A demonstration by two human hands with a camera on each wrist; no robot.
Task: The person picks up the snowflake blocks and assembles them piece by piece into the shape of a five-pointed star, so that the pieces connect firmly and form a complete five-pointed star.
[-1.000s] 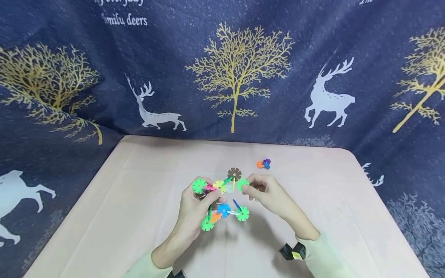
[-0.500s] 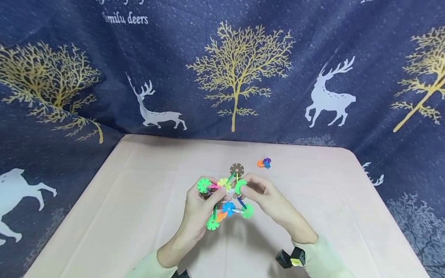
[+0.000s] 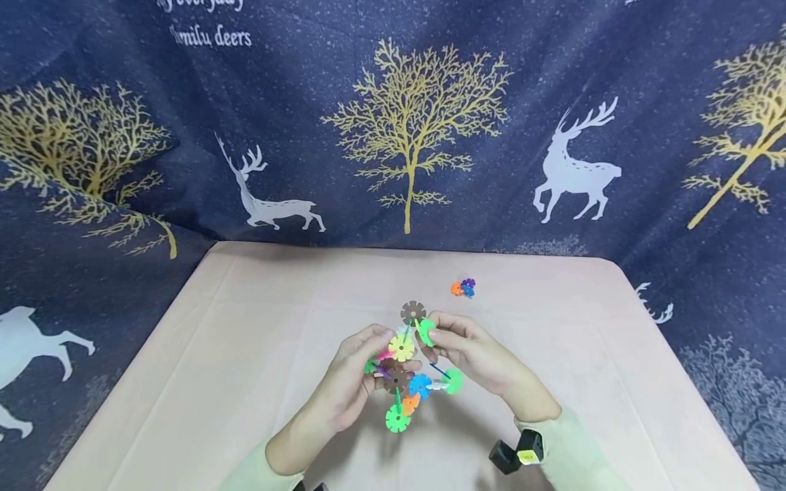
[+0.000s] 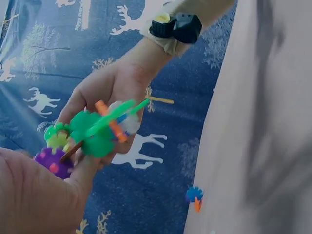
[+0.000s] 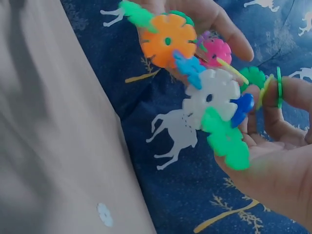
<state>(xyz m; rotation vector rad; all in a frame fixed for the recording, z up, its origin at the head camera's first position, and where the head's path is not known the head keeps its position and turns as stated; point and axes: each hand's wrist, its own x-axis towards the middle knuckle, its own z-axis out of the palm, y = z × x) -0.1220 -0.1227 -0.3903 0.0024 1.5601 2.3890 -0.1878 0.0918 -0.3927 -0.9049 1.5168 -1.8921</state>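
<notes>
Both hands hold one assembly of linked plastic snowflake discs above the table. My left hand [image 3: 356, 382] grips its left side, around the pink, purple and lower brown discs [image 3: 396, 377]. A yellow disc [image 3: 402, 348] faces up beside those fingers. On the other side, my right hand [image 3: 479, 354] pinches a green disc [image 3: 426, 332] between thumb and fingers. Another brown disc [image 3: 413, 313] stands at the far end. An orange disc [image 5: 169, 40], a white disc [image 5: 210, 98] and a green disc [image 5: 226, 139] hang in the lower part, seen in the right wrist view.
A small cluster of orange, purple and blue discs [image 3: 468, 290] lies at the back right of the pale table [image 3: 264, 327]. One white disc [image 5: 104, 214] lies on the table in the right wrist view. A dark blue deer-print cloth [image 3: 368, 136] hangs behind.
My left hand has turned and shifted its grip, so the yellow disc and the lower brown disc now show more. The assembly's lower end has swung down and right. My right hand keeps its green disc.
</notes>
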